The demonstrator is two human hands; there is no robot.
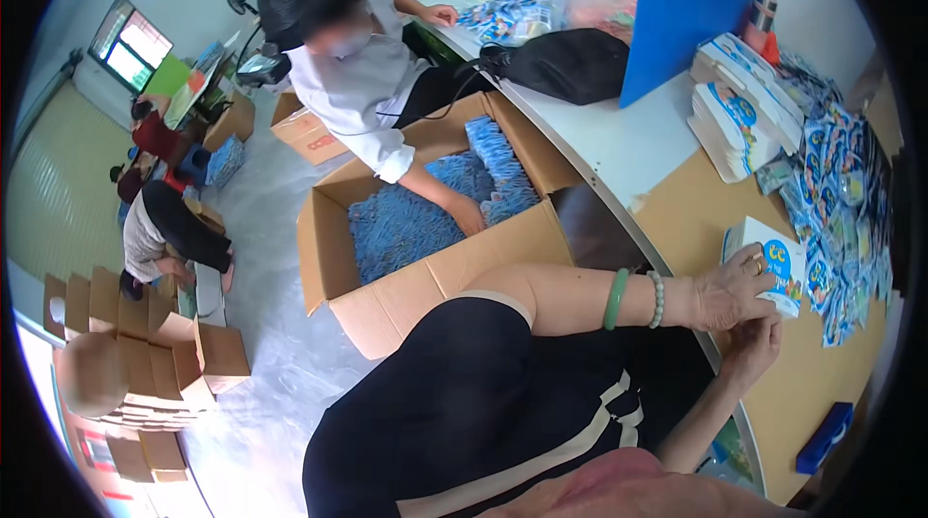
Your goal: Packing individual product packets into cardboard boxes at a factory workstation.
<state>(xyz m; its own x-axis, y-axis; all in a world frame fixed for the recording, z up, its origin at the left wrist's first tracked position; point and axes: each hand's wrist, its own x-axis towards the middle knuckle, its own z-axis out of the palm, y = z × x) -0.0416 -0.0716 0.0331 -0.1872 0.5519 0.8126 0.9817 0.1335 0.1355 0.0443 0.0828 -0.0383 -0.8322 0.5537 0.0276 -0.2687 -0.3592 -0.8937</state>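
A small white-and-blue cardboard box [785,257] is held over the tan tabletop at the right. My left hand [730,291], with a green bangle and a beaded bracelet on its wrist, is closed round the box's near side. Just below it, my right hand [752,352] has its fingers bent together at the box's lower end, partly hidden by the left hand. Beyond the box lies a heap of small blue printed sachets [841,199]. Flattened white-and-blue cartons [735,127] are stacked farther up the table.
A blue stapler-like object [825,438] lies near the table's edge. A blue divider [691,15] and black bag [565,66] stand farther along. On my left, a co-worker [358,83] reaches into a large carton [387,301] full of blue packets. Open cartons [164,344] line the floor.
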